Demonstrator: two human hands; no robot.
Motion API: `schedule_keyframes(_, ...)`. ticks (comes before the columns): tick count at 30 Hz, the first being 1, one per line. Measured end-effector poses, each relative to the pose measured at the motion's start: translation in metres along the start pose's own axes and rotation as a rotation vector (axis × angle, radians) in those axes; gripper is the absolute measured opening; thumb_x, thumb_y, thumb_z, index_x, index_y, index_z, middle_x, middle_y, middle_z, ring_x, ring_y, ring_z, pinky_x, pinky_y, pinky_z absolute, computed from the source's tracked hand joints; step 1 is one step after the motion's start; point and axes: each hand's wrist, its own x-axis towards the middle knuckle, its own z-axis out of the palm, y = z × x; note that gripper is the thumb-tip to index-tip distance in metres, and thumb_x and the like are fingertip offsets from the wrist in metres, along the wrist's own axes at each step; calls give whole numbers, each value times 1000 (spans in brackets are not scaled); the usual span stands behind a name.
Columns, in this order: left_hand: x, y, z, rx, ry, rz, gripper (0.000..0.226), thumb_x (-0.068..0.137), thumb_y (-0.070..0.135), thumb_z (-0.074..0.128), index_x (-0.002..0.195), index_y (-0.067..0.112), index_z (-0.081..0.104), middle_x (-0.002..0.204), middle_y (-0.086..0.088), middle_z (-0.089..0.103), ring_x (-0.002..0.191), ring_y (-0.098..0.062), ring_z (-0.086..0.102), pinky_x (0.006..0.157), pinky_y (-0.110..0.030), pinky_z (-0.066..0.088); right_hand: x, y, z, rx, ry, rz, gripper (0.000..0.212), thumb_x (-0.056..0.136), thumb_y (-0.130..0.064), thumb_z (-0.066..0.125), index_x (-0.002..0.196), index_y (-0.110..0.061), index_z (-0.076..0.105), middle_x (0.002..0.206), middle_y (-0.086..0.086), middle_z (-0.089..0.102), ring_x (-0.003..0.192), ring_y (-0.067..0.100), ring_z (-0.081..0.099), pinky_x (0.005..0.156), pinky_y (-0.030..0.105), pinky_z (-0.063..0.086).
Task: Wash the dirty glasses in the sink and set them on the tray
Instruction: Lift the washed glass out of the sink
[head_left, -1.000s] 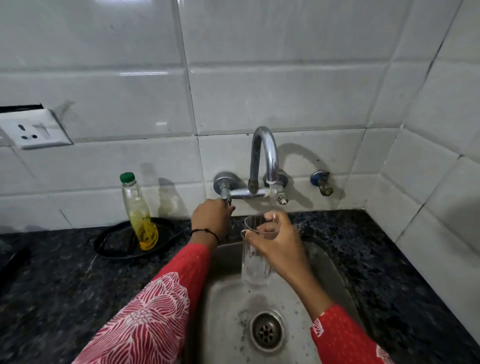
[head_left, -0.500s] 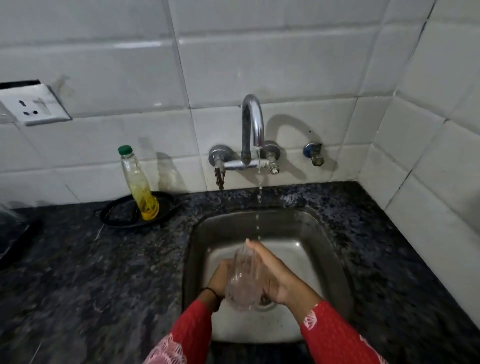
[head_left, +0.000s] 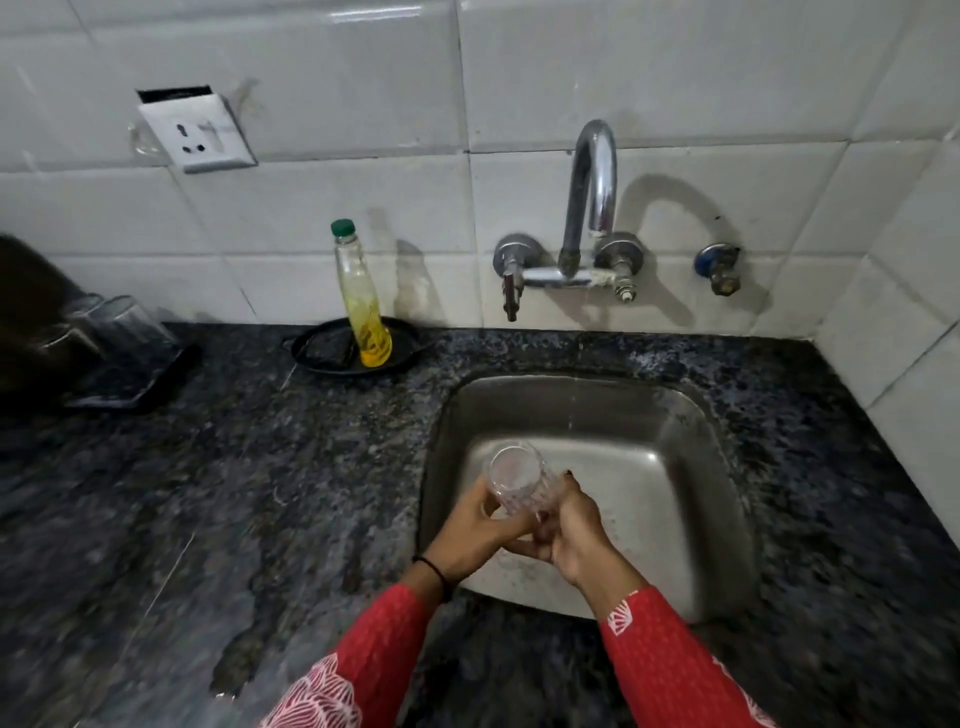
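Observation:
A clear drinking glass (head_left: 514, 475) is held over the steel sink (head_left: 675, 415), tilted with its base toward me. My left hand (head_left: 480, 525) grips it from the left and my right hand (head_left: 574, 525) grips it from the right, fingers curled round its lower part. The chrome tap (head_left: 592, 187) on the wall above lets only a thin drip fall. At the far left a dark tray (head_left: 140, 376) on the counter carries upturned clear glasses (head_left: 122, 322).
A bottle of yellow liquid (head_left: 361, 312) with a green cap stands on a black dish (head_left: 322, 353) left of the tap. A wall socket (head_left: 200, 130) sits on the tiles. Dark speckled counter (head_left: 260, 467) surrounds the sink; tiled wall closes the right side.
My left hand left the tap handle and joined my right hand on the glass. The glass came down from under the spout into the sink and tilted. The water stream shrank to a drip.

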Motion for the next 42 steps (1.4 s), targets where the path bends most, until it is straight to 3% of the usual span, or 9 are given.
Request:
schedule_keyframes(4, 5, -16, -10, -48, 130, -42, 44, 77, 9, 75, 115, 0, 57, 113, -15, 66, 108, -30, 63, 96, -40, 50, -7, -2, 1, -162, 82, -232, 24, 100, -13, 34, 123, -9, 40, 92, 13, 59, 50, 24, 66, 40, 35, 54)
schedule_keyframes(6, 5, -14, -17, -73, 165, -46, 54, 70, 22, 80, 117, 6, 58, 114, -12, 68, 109, -25, 64, 98, -44, 49, -2, 4, -6, -369, 149, -404, 40, 95, -6, 42, 131, -21, 35, 108, 6, 56, 64, 25, 70, 46, 36, 55)
schedule_keyframes(10, 13, -13, -27, -109, 156, -12, 66, 61, 34, 81, 120, 14, 59, 115, -3, 69, 110, -16, 64, 100, -40, 49, 7, 18, -6, -962, 25, -737, 82, 79, -4, 65, 146, -26, 24, 147, -8, 29, 132, 8, 35, 105, 27, 38)
schedule_keyframes(15, 22, -5, -51, -54, 41, 47, 62, 66, 28, 80, 122, 15, 58, 118, -2, 68, 111, -13, 62, 102, -40, 47, 10, 19, 30, -730, 165, -992, 75, 70, -10, 78, 136, -23, 45, 137, -4, 48, 124, 8, 49, 103, 30, 44)
schedule_keyframes(20, 32, 17, -115, -10, -5, 201, 79, 72, 5, 79, 136, 30, 39, 131, 12, 57, 122, -4, 54, 98, -17, 44, 9, 6, 97, -598, 193, -1206, 74, 63, 6, 78, 129, -11, 51, 128, 2, 56, 114, -10, 51, 93, 6, 40)
schedule_keyframes(24, 30, 30, -197, 15, 30, 301, 90, 72, 1, 77, 143, 25, 27, 137, 21, 45, 125, 8, 46, 98, -11, 38, 14, -2, 182, -600, 114, -1316, 68, 67, 4, 75, 128, -10, 51, 128, 3, 55, 118, 5, 53, 100, 18, 42)
schedule_keyframes(31, 0, -6, -376, -85, 262, 240, 82, 80, 0, 69, 148, 12, 25, 147, -2, 43, 134, -11, 43, 111, -29, 36, 45, 20, 369, -542, -257, -1111, 67, 58, 0, 82, 110, -36, 60, 111, -3, 67, 101, 7, 65, 88, 25, 53)
schedule_keyframes(37, -14, -55, -497, -81, 425, 121, 63, 88, -10, 51, 144, 11, 31, 137, 14, 40, 123, 6, 41, 101, -10, 38, 89, 60, 499, -655, -350, -967, 54, 58, -8, 86, 101, -26, 58, 84, -16, 67, 72, -13, 62, 67, 6, 48)
schedule_keyframes(42, -4, -104, -544, -159, 591, -3, 60, 89, -15, 42, 144, 5, 30, 147, -13, 39, 136, -21, 38, 102, -18, 32, 141, 83, 557, -736, -348, -883, 60, 56, -5, 86, 106, -23, 58, 89, -11, 66, 78, -5, 61, 68, 4, 44)
